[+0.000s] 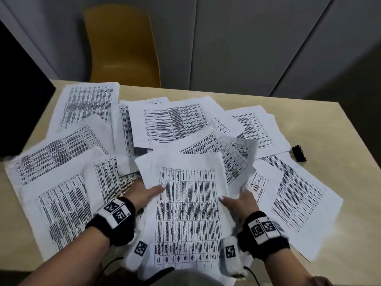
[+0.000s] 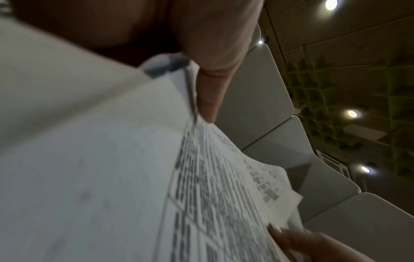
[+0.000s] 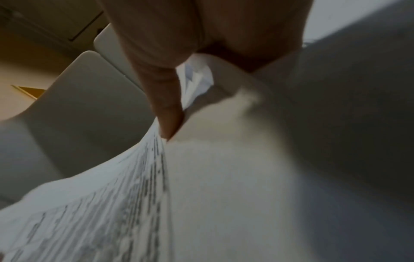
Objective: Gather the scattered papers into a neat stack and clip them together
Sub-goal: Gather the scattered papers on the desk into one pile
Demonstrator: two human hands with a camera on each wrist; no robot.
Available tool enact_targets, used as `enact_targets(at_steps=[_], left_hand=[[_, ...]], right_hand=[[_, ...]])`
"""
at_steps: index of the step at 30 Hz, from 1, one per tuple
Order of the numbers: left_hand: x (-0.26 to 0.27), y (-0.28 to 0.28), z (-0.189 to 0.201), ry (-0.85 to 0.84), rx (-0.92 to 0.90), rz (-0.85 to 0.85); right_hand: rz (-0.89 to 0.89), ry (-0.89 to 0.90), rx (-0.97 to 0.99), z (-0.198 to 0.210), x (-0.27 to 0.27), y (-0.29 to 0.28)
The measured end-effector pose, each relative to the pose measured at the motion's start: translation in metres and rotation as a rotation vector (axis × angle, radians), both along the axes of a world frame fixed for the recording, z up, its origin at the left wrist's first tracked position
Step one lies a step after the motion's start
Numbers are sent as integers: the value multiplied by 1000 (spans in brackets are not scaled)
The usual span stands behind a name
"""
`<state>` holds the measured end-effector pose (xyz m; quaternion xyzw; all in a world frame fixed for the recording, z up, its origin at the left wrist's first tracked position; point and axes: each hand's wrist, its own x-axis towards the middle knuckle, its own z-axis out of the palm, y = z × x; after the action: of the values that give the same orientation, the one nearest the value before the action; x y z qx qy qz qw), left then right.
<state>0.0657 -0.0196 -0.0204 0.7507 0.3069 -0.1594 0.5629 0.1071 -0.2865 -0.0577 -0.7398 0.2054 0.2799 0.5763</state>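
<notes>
Both hands, left hand and right hand, pinch one lifted sheaf of papers above roughly ten scattered sheets and one binder clip.

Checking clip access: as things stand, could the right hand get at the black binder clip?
Probably not yet: the right hand grips the held sheets. The binder clip lies uncovered on that side, beside the scattered papers.

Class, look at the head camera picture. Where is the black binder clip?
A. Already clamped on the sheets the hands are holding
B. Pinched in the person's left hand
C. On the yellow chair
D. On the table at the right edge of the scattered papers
D: the binder clip lies on the table beside the rightmost papers, away from the left hand and right hand, which grip the held sheets.
</notes>
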Motion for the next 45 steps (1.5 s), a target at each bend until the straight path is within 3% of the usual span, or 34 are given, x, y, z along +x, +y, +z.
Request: enact_targets(at_steps=[4,7,12,15,17,22,27,31,36,41,45], left_hand=[[33,37,-2,-157,-17,327],[68,62,-8,-128,-104,527],[98,76,-21,18,-18,476],[102,78,-21,105,229,268],[103,75,-17,54,311,218],[90,80,-10,-116,429,330],[59,92,-5,-272,310,391],[38,103,-5,-376,379,461],[34,111,16,-573,92,682],[35,95,41,-509,-88,434],[37,81,39,-331,66,99]], right_hand=[[-67,67,-81,-9,0,-7],[-70,77,-65,-13,2,-11],[-41,42,-43,-15,2,-14],[-10,11,-52,-12,3,-13],[-20,-14,-24,-13,3,-13],[-72,-16,48,-4,0,-20],[-90,5,122,-9,1,-22],[-86,-13,116,-10,-1,-17],[-70,6,89,-10,2,-22],[-97,50,110,-22,2,-23],[-124,32,72,-15,3,-18]])
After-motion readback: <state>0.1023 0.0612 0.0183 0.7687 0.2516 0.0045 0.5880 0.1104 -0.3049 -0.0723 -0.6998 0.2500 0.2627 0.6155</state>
